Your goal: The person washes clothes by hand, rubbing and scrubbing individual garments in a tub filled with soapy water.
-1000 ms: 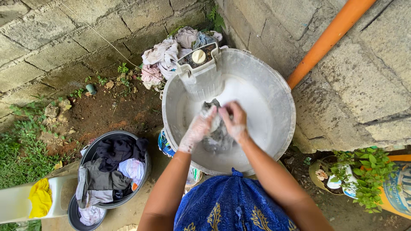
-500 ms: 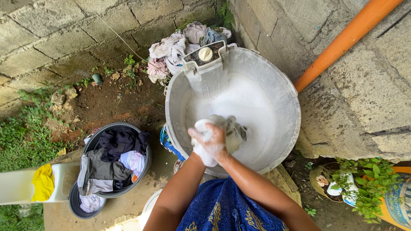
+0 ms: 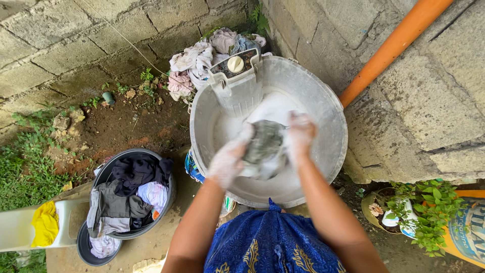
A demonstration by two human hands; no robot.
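Both soapy hands clench one wet grey cloth [image 3: 263, 144] between them, the left hand [image 3: 228, 159] on its left side, the right hand [image 3: 300, 134] on its right. Beneath the grip lies a metal basin [image 3: 328, 108] of suds; a dark tub [image 3: 169, 194] of clothes sits well left.

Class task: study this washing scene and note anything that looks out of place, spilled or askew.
A heap of pale crumpled clothes lies on bare soil against the block wall, not in the dark round laundry basin. Nothing looks spilled.
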